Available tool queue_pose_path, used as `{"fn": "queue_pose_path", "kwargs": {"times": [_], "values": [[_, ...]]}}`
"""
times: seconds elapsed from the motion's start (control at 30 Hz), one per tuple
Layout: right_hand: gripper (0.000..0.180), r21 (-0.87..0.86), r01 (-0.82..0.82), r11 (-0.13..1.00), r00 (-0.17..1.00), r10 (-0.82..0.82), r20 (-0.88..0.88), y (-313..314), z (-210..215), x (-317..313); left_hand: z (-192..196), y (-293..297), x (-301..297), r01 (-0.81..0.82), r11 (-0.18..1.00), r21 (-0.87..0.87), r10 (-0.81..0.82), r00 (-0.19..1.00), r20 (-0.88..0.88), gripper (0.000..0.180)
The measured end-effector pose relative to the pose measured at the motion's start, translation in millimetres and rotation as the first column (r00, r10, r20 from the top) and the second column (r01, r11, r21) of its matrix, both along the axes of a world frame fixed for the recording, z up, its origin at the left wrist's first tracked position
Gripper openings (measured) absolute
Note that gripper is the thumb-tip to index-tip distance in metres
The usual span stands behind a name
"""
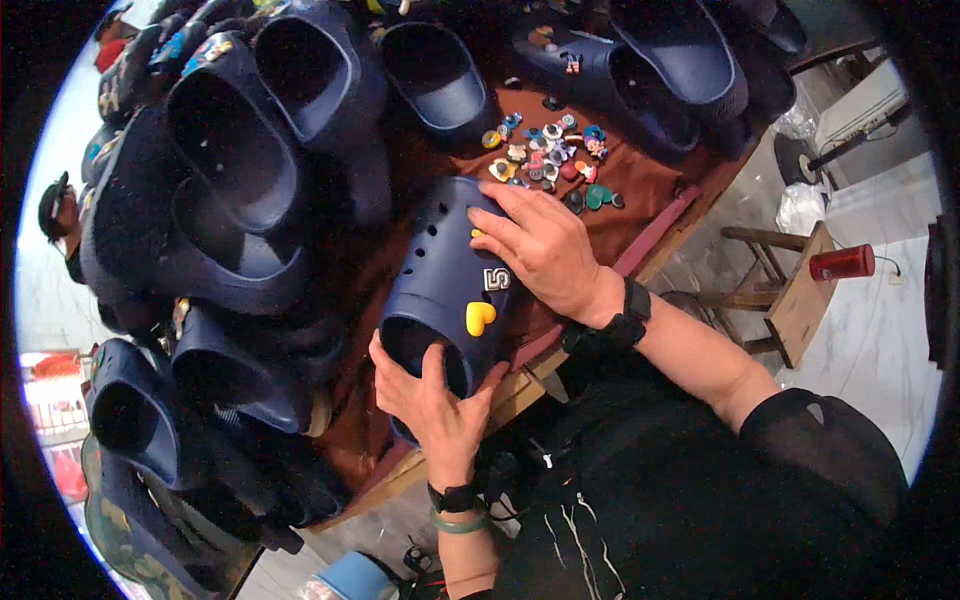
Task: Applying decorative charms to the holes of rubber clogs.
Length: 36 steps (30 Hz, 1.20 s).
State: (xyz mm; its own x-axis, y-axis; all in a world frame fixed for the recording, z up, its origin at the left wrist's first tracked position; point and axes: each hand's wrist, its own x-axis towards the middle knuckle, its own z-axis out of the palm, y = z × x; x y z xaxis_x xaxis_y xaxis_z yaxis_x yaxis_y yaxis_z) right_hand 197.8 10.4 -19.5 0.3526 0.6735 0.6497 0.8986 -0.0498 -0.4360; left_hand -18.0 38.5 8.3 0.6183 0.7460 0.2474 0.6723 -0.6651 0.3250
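Note:
A navy foam clog (425,275) with round vent holes lies tilted over the near edge of the cloth-covered table. My left hand (435,405) grips it around the foot opening, with the thumb at the rim. Over the toe, the fingers of my right hand (545,245) press on the upper; its thumb is hidden. A sliver of a small yellow charm (477,233) shows at these fingertips. A yellow heart-shaped charm (480,319) and a black-and-white charm (496,279) sit on the upper. Beyond the toe, several loose shoe charms (545,150) lie scattered.
Navy clogs (235,160) are piled along the left, with others (640,85) at the far side. Brown cloth (640,185) covers the table. To the right stand a wooden stool (800,300) and a red cylinder (842,262). A blue bucket (355,577) is below. Another person (62,215) appears far left.

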Motion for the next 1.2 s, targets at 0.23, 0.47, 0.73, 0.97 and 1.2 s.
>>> {"fn": "queue_pose_path", "kwargs": {"times": [0.23, 0.47, 0.73, 0.97, 1.2], "values": [[0.019, 0.126, -0.118, 0.985, 0.992, 0.11, 0.068, 3, -2, 0, -3, -2, -2, -0.022, 0.999, -0.039, 0.022, 0.999, -0.023, 0.059], [0.016, 0.101, -0.289, 0.952, 0.926, 0.305, -0.223, 4, 5, 20, 0, 4, 4, -0.036, 0.999, -0.022, 0.036, 0.999, -0.006, 0.06], [0.019, -0.196, -0.627, 0.754, 0.777, 0.584, -0.236, 8, 26, 60, -2, 3, 5, 0.008, 0.996, 0.089, -0.01, 1.0, 0.02, 0.065], [0.019, -0.185, -0.582, 0.792, 0.809, 0.54, -0.232, -12, 18, 53, -14, -10, -6, 0.007, 0.999, 0.048, -0.011, 0.998, 0.068, 0.064], [0.005, 0.015, -0.647, 0.762, 0.594, 0.517, -0.617, -26, 6, 40, -16, -6, -8, -0.046, 0.994, 0.101, 0.038, 0.996, 0.082, 0.061]]}}
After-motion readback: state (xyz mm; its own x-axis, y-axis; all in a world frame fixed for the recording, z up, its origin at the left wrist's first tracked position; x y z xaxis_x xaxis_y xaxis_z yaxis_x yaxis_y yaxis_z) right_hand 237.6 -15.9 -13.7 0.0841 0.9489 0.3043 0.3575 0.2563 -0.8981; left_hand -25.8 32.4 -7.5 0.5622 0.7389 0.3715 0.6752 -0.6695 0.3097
